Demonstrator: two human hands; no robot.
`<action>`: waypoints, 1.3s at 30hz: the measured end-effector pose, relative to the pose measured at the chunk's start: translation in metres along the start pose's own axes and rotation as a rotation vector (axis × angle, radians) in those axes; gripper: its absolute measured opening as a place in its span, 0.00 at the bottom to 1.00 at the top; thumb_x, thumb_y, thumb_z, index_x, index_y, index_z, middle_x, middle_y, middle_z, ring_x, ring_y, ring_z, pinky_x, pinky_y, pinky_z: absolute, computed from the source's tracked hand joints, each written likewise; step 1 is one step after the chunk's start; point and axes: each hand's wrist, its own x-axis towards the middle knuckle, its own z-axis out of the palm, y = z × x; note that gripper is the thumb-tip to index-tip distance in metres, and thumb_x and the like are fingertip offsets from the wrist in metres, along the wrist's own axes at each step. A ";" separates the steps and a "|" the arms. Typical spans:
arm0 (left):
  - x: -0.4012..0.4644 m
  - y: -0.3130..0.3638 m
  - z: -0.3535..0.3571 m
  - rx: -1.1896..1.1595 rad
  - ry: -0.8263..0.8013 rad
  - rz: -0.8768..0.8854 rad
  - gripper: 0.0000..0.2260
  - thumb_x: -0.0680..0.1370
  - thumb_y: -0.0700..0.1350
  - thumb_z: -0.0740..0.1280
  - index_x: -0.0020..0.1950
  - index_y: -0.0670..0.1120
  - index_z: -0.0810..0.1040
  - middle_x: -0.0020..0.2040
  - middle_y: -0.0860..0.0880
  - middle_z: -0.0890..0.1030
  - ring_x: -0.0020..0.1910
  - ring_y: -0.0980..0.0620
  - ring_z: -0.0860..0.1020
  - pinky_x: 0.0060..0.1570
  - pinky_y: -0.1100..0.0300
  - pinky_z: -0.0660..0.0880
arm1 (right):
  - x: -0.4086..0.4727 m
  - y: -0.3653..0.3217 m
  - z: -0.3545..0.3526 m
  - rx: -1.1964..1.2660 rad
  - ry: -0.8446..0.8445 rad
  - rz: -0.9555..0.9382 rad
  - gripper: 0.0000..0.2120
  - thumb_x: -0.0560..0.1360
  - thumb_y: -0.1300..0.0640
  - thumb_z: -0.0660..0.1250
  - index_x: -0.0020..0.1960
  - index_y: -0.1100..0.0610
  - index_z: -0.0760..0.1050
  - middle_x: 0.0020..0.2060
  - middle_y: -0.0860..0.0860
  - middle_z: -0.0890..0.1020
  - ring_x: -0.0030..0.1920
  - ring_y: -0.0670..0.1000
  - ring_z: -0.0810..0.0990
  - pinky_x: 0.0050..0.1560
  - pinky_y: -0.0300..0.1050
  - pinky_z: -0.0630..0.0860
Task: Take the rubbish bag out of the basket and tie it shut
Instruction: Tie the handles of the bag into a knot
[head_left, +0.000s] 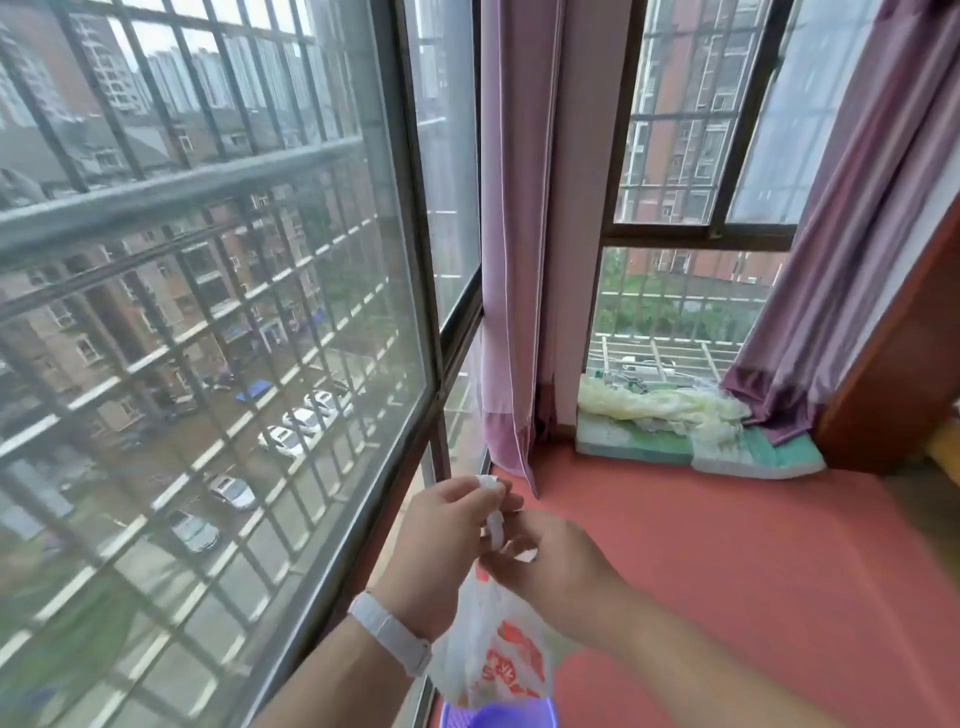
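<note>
Rubbish bag (493, 660), one white sack with red print, hangs with its long axis vertical, neck up and belly down, above one purple basket (498, 716) at the bottom edge. I see my left hand (441, 540), one white band (390, 636) on its wrist, fingers pinched on a twisted white strip of the neck. My right hand (550, 561) grips the neck just beside it, over the red floor (753, 571).
</note>
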 end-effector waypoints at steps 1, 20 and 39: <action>-0.005 0.007 -0.002 0.000 -0.012 0.009 0.07 0.76 0.37 0.67 0.41 0.40 0.84 0.41 0.43 0.86 0.38 0.49 0.82 0.32 0.62 0.77 | -0.003 -0.006 -0.002 0.052 -0.012 -0.007 0.04 0.71 0.56 0.70 0.45 0.49 0.79 0.39 0.49 0.84 0.38 0.45 0.78 0.46 0.45 0.76; -0.081 0.058 -0.038 0.209 0.024 0.074 0.07 0.79 0.37 0.65 0.46 0.37 0.82 0.37 0.43 0.84 0.31 0.50 0.81 0.33 0.62 0.78 | -0.071 -0.061 -0.039 0.137 0.222 0.128 0.04 0.72 0.64 0.67 0.40 0.59 0.78 0.29 0.51 0.78 0.29 0.51 0.74 0.34 0.47 0.75; -0.208 0.031 0.067 0.336 0.276 0.261 0.06 0.68 0.48 0.71 0.34 0.47 0.85 0.30 0.48 0.82 0.35 0.48 0.78 0.44 0.47 0.80 | -0.226 -0.035 -0.179 0.344 0.227 0.022 0.14 0.71 0.60 0.67 0.29 0.47 0.78 0.34 0.54 0.79 0.38 0.53 0.76 0.40 0.50 0.72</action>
